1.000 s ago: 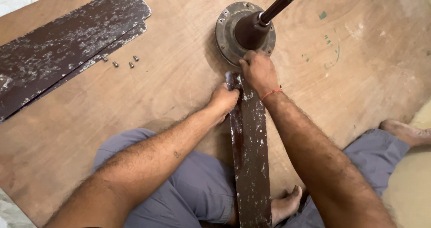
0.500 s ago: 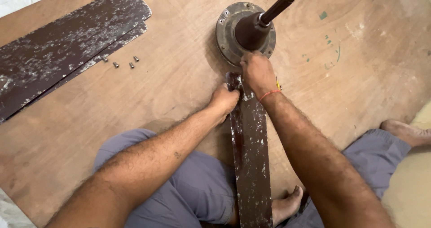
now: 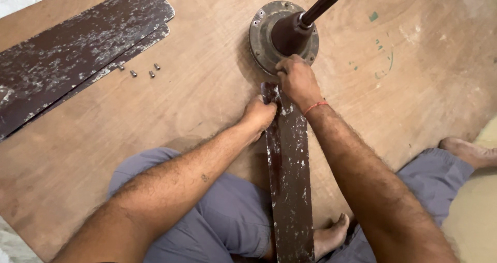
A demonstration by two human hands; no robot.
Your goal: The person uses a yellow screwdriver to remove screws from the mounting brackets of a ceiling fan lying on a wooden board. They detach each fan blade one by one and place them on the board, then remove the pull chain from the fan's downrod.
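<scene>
A round brown fan motor housing with a dark rod rising from it lies on a wooden board. A long worn brown fan blade runs from the housing down toward me. My left hand grips the blade's left edge near its upper end. At the joint between blade and housing my right hand is closed, fingers curled at the housing's rim; what the fingers hold is hidden.
Two more brown blades lie stacked at the upper left, with three small screws beside them. The wooden board covers the floor. My legs in grey trousers and bare feet flank the blade.
My right hand has shifted slightly at the blade's joint with the housing. The left hand and blade stay in place.
</scene>
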